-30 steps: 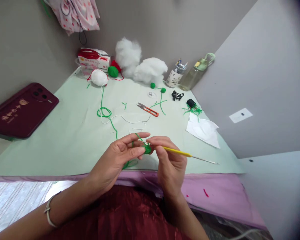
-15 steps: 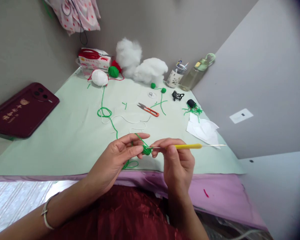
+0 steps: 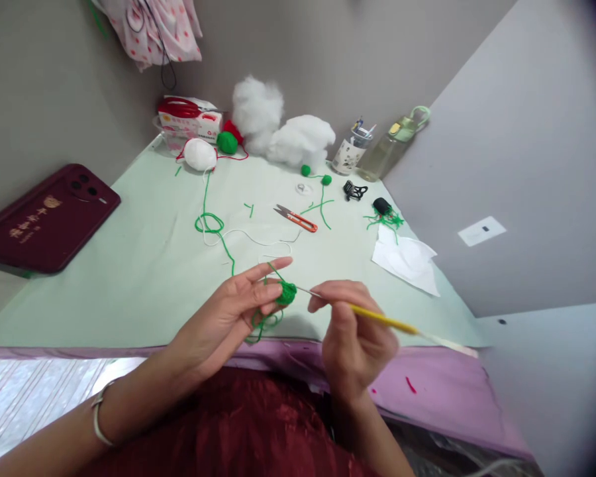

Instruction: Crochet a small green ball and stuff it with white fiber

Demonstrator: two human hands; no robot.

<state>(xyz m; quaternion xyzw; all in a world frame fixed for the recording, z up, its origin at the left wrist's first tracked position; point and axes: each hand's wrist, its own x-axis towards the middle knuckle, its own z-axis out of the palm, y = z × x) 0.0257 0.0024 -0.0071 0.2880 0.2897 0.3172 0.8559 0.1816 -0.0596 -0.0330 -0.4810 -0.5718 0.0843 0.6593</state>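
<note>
Between the thumb and fingers of my left hand (image 3: 238, 301) is a small green crochet piece (image 3: 287, 293). A strand of green yarn runs up over the raised index finger of that hand. My right hand (image 3: 355, 331) grips a crochet hook (image 3: 385, 320) by its yellow handle, its thin metal shaft pointing left. The hook's tip meets the green piece at its right edge, and I cannot tell whether it sits inside a stitch. Loose green yarn (image 3: 268, 323) hangs in loops below my left hand.
Orange thread snips (image 3: 297, 218) lie mid-table, near green yarn scraps. White stuffing (image 3: 300, 140), a white yarn ball (image 3: 200, 154), a pen cup (image 3: 351, 152) and a bottle (image 3: 387, 149) stand at the back. A dark red phone (image 3: 49, 215) is at left, white paper (image 3: 404, 258) at right.
The right hand has shifted slightly right and down, and the hook now tilts with its handle end lower. The green piece has turned a little and moved slightly left.
</note>
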